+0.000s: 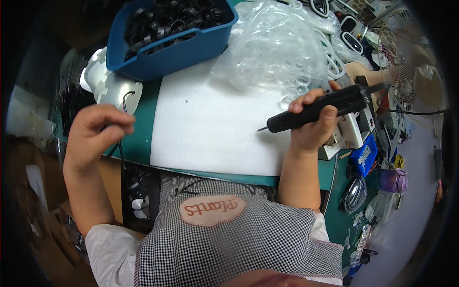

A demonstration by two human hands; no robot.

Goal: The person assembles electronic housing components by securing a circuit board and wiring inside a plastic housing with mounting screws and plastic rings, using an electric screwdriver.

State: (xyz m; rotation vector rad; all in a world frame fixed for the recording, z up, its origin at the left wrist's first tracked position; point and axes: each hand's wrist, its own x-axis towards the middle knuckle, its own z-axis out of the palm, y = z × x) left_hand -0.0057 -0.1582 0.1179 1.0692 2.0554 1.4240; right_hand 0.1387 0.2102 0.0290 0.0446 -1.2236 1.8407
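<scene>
My right hand (pixel 311 126) grips a black electric screwdriver (pixel 320 109), its thin bit pointing left over a white foam sheet (pixel 205 124). Off to the left, my left hand (pixel 95 131) is raised with thumb and forefinger curled together. A thin dark wire (pixel 121 153) runs behind its fingertips; I cannot tell whether they pinch it. Just beyond that hand lies a white rounded plastic housing (pixel 111 88), with thin wires coming out of it.
A blue bin (pixel 186 50) of black ring-like parts stands at the far left. Beside it lies a clear bag (pixel 272 48) of transparent round pieces. On the right are a small blue tray (pixel 364 155) of screws, a purple container (pixel 393 181) and a trailing black cable (pixel 416 113).
</scene>
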